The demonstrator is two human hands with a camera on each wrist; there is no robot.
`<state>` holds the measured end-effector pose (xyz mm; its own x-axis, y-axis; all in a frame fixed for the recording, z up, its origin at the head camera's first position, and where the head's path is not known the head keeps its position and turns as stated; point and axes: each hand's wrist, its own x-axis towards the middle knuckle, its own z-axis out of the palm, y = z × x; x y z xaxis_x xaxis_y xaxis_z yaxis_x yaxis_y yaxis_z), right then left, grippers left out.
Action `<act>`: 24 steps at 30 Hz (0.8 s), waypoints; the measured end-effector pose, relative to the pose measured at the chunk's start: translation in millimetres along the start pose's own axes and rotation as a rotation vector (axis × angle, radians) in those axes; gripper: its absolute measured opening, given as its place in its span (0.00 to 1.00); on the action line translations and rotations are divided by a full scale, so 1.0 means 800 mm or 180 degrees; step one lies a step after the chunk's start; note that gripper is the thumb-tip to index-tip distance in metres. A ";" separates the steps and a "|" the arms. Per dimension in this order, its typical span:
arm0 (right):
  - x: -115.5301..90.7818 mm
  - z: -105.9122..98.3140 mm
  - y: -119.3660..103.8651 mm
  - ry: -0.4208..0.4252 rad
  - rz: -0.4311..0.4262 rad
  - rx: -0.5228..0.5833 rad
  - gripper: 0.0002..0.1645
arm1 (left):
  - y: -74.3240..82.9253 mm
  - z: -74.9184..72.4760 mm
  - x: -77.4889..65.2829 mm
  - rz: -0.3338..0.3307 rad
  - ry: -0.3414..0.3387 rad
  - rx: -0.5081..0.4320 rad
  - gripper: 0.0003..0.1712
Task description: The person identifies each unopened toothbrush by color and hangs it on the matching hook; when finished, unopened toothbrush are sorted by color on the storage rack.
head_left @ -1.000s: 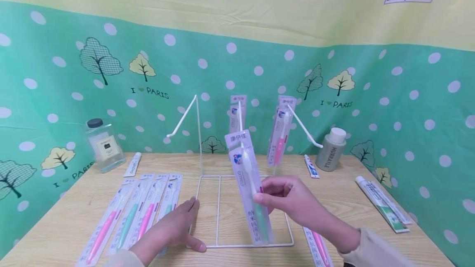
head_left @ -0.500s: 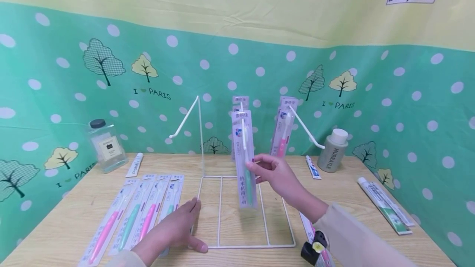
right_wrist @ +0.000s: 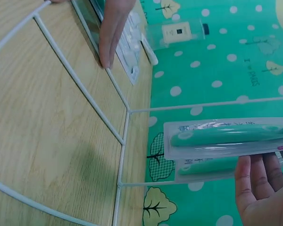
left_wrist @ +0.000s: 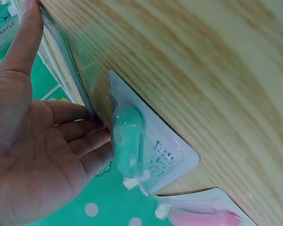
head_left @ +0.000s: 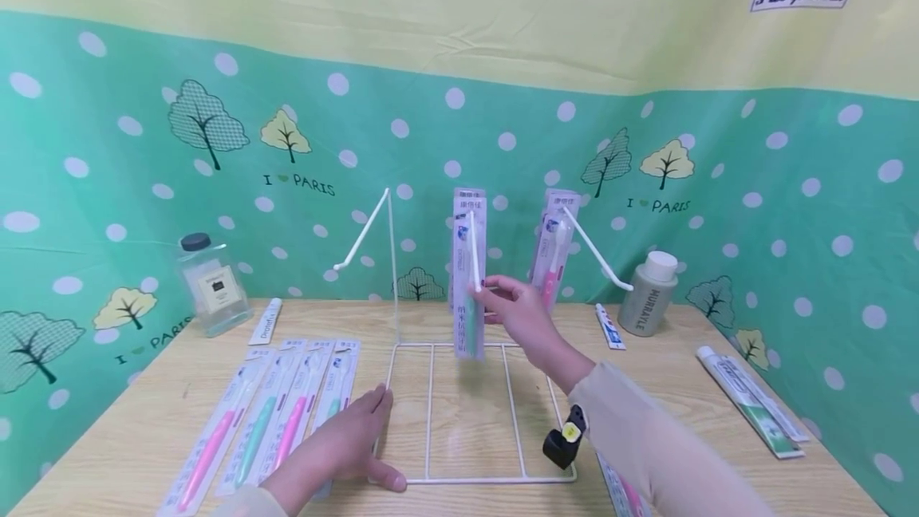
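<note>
My right hand (head_left: 527, 321) pinches the right edge of a packaged toothbrush (head_left: 463, 325) with a green handle. This pack hangs upright at the middle hook of the white wire rack (head_left: 474, 482), its top on the prong. In the right wrist view, another green packaged toothbrush (right_wrist: 205, 167) shows behind it. A pink packaged toothbrush (head_left: 553, 262) hangs on the right hook; the left hook (head_left: 362, 230) is bare. My left hand (head_left: 352, 437) rests at the left side of the rack's base, fingers extended. Close beside those fingers lies a green packaged toothbrush (left_wrist: 129, 141).
Several packaged toothbrushes (head_left: 208, 453) lie side by side on the left of the wooden table; another pink one (head_left: 621, 489) lies under my right sleeve. A glass bottle (head_left: 215, 290), a grey bottle (head_left: 646, 297), small tubes and a toothpaste tube (head_left: 750, 401) stand or lie around.
My right hand has moved away from me and upward, sliding the green packaged toothbrush back along the middle hook to the pack behind. The left hand stays at the rack's base.
</note>
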<state>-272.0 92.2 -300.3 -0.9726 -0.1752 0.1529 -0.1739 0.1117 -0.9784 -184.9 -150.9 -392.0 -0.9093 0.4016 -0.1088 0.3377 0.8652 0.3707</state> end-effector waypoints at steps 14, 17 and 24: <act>0.023 0.005 0.004 0.0016 0.0059 0.0062 0.21 | 0.002 0.000 -0.001 0.0012 0.0032 -0.0034 0.71; 0.025 0.005 0.006 -0.0010 0.0029 0.0026 0.22 | 0.002 0.000 -0.001 0.0006 0.0027 -0.0033 0.71; 0.024 -0.007 0.014 0.0114 -0.0042 -0.0115 0.20 | 0.004 -0.002 -0.003 -0.0007 0.0015 -0.0011 0.71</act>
<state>-293.2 95.7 -307.4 -0.9750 -0.1418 0.1711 -0.1915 0.1448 -0.9708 -182.4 -149.6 -389.1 -0.9113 0.3981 -0.1053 0.3347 0.8650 0.3737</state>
